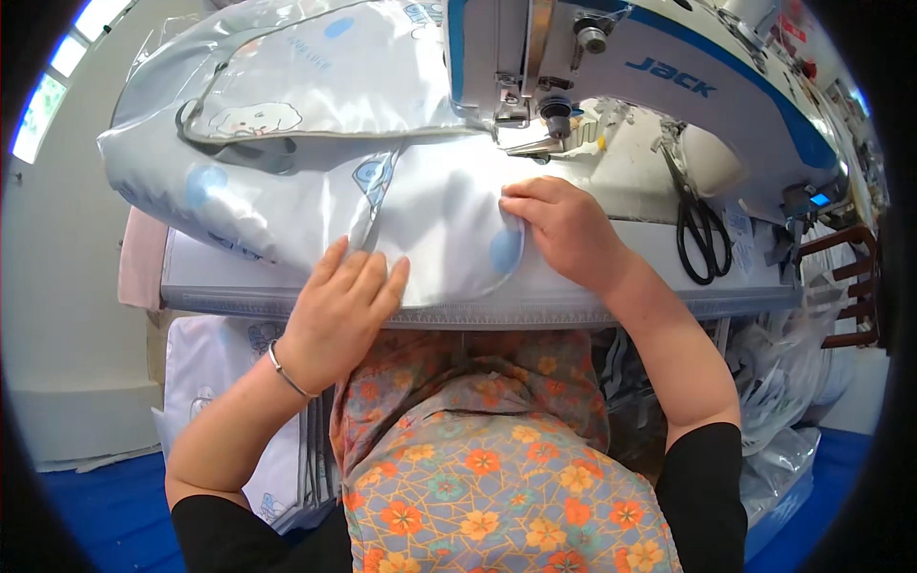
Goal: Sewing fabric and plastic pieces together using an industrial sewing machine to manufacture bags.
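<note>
A glossy white printed fabric with blue spots and cartoon figures lies across the sewing machine bed and drapes toward its front edge. Grey binding runs along one edge of the cloth, up to the presser foot. With fingers spread, my left hand rests flat on the near part of the cloth, beside a fold. On the right, thumb and fingers of my right hand pinch the fabric's rounded edge, just in front of the presser foot.
Black-handled scissors lie on the table right of my right hand. A ruler strip marks the table's front edge. Stacked printed pieces hang below at left. Clear plastic bags and a brown wooden rack stand at right.
</note>
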A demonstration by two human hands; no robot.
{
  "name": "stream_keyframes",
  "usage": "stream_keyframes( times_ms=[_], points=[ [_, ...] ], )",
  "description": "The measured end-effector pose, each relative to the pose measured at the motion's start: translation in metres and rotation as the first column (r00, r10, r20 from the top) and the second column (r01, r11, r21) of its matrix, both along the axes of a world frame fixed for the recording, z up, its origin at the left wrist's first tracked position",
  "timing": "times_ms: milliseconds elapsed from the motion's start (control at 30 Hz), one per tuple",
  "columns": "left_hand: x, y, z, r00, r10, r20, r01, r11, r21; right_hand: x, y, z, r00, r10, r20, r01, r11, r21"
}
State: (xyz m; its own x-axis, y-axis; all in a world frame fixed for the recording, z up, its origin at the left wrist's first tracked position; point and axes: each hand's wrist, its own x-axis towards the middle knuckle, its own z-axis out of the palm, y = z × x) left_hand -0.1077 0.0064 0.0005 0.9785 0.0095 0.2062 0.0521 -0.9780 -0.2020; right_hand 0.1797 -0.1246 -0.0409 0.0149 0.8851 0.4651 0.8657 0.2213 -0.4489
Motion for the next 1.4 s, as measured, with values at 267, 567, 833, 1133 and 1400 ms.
stream_keyframes(
  times_ms=[267,567,833,1133,1400],
  points=[
    [0.007,0.030,-0.012,0.991,0.121,0.048,-0.126,0.983,0.131,-0.018,0.002,0.002,0.986,-0.053,0.159,0.051,0.999,0.016],
    [0.030,0.045,-0.008,0.991,0.135,-0.001,-0.131,0.966,0.223,-0.029,0.023,-0.002,0.937,-0.206,0.282,0.199,0.979,0.052],
    [0.050,0.005,-0.004,0.998,0.037,-0.051,-0.032,0.994,0.102,-0.027,0.026,-0.004,0.928,-0.222,0.299,0.220,0.975,0.041],
    [0.112,-0.024,-0.016,0.988,0.139,0.074,-0.112,0.952,-0.284,-0.013,0.026,-0.004,0.952,-0.233,0.196,0.225,0.972,0.064],
    [0.133,-0.013,-0.007,0.982,0.158,0.101,-0.111,0.926,-0.361,-0.006,0.030,0.007,0.989,-0.113,0.094,0.106,0.992,0.073]
  ],
)
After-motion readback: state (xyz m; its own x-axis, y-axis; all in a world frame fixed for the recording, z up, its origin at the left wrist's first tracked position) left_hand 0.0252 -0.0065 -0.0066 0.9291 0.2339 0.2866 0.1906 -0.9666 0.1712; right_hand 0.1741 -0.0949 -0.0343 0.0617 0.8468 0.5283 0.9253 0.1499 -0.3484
